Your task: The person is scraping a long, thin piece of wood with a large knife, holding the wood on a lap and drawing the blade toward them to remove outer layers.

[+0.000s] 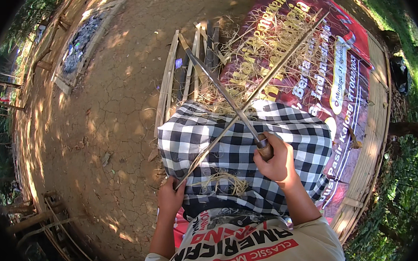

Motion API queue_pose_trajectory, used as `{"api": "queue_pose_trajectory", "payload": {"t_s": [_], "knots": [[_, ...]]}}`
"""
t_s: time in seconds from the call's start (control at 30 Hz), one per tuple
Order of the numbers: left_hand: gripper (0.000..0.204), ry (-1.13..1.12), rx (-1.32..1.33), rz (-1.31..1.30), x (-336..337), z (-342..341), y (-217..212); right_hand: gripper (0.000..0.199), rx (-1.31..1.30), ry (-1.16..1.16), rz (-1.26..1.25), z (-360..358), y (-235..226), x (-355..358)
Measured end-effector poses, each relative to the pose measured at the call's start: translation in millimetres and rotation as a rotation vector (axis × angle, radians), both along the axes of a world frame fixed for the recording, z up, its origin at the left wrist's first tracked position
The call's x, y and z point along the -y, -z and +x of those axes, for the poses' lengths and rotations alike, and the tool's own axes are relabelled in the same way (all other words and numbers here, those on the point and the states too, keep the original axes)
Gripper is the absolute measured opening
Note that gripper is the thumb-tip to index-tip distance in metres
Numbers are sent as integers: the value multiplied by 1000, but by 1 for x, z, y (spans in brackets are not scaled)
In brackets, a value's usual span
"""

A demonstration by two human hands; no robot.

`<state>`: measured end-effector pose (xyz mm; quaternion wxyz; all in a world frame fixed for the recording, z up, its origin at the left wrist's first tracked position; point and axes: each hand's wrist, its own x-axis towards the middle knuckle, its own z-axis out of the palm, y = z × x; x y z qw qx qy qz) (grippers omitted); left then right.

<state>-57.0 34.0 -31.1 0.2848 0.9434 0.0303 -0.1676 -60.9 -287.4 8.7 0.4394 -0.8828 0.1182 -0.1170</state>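
Note:
My right hand [278,163] is closed around the wooden handle of a long machete [215,84], whose blade points away to the upper left. A long thin bamboo strip [288,57] slants from lower left to upper right, with its near end in my closed left hand [170,195]. Blade and strip cross just above the handle, over my lap. A black-and-white checkered cloth [291,132] covers my legs. Some pale shavings [225,182] lie on the cloth, and a larger heap of curled shavings [272,34] is spread beyond my knees.
Several split bamboo pieces [169,80] lie ahead, left of the shavings. A dark red printed banner [310,116] is spread ahead and to the right, with a bamboo-slat edge [372,148] beside it. Far left, a framed bed of grey debris [86,42] sits on cracked earth [88,134].

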Motion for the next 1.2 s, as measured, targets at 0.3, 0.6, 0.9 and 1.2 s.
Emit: {"api": "queue_pose_trajectory", "payload": {"t_s": [0.3, 0.6, 0.9, 1.2], "knots": [[42, 131, -108, 279, -3, 1, 8, 51, 83, -341, -285, 5, 10, -12], [42, 90, -76, 51, -17, -1, 34, 49, 81, -542, -453, 32, 21, -4], [50, 70, -231, -41, -20, 13, 19, 35, -15, -539, -598, 48, 44, -2], [48, 89, -135, -48, -19, 8, 26, 25, 3, -444, -665, 53, 47, 43]]}}
